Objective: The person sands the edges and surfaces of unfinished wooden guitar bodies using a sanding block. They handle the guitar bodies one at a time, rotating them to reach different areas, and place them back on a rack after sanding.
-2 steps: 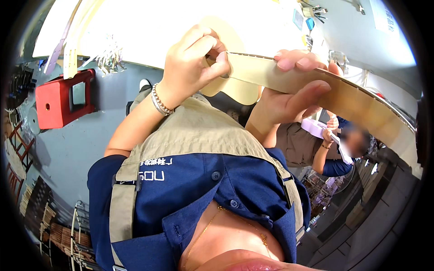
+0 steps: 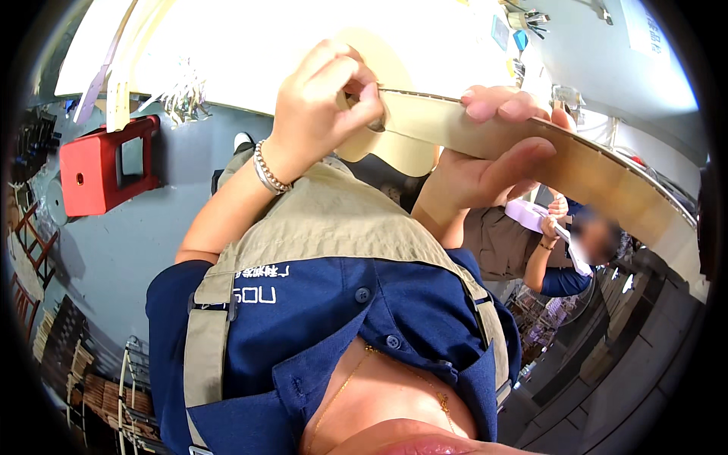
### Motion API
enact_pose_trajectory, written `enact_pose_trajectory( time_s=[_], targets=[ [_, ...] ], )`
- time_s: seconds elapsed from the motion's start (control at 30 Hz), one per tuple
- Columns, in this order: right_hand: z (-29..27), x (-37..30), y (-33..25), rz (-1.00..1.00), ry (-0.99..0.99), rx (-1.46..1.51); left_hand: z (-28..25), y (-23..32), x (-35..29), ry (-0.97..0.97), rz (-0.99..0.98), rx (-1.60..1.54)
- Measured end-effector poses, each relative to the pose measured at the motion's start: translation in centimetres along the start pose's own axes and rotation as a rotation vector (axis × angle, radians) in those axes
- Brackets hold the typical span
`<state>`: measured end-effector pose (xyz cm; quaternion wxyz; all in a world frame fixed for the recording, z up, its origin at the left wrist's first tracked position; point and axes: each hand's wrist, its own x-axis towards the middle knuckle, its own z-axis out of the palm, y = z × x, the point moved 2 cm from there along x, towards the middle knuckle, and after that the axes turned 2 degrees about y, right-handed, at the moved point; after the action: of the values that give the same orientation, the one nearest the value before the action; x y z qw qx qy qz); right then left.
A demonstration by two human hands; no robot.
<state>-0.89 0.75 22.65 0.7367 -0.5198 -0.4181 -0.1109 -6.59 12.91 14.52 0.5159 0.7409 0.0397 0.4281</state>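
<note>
A pale wooden ukulele-like instrument [image 2: 406, 155] is held over my lap at the table's edge, its neck [image 2: 599, 163] running off to the right with a row of frets along its upper edge. My right hand [image 2: 500, 133] grips the neck, thumb on the near side and fingers over the far edge. At the neck's body end, my left hand [image 2: 330, 102] is closed in a pinch beside the dark sound hole. Whatever its fingertips hold, if anything, is hidden. A metal bracelet circles the left wrist.
The bright white table [image 2: 243, 53] spans the top. Below its left side stand a red stool [image 2: 106, 171] and a hanging tangle of thin strips [image 2: 182, 98]. To the right, a co-worker holds a purple instrument [image 2: 527, 214]. A rack [image 2: 136, 394] is at lower left.
My left hand's fingertips have shifted very slightly left along the neck's body end. My right hand and the instrument look nearly unmoved.
</note>
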Motion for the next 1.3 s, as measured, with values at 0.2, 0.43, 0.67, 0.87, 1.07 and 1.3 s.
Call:
enact_pose_trajectory(
  time_s=[0.2,0.43,0.67,0.87,1.07,1.3],
  targets=[
    [-0.2,-0.6,0.1,-0.025,0.07,0.052,0.1,-0.8,-1.4,0.018,-0.266,-0.225],
    [-0.5,-0.5,-0.1,-0.014,-0.021,0.027,1.5,-2.8,-4.8,0.031,-0.708,-0.446],
    [-1.5,1.1,1.4,-0.001,0.108,0.036,0.9,-5.1,-7.5,0.14,-0.94,-0.453],
    [-2.9,1.5,1.5,0.194,0.228,-0.379,-10.5,-10.6,-5.8,0.45,-0.244,0.561],
    [-4.1,2.2,2.2,0.131,0.368,-0.516,-17.1,-18.1,-6.1,0.164,0.183,1.628],
    [-14.4,10.9,0.9,0.326,-0.101,0.221,-14.1,-20.0,-8.2,-0.244,-0.102,1.493]
  ],
)
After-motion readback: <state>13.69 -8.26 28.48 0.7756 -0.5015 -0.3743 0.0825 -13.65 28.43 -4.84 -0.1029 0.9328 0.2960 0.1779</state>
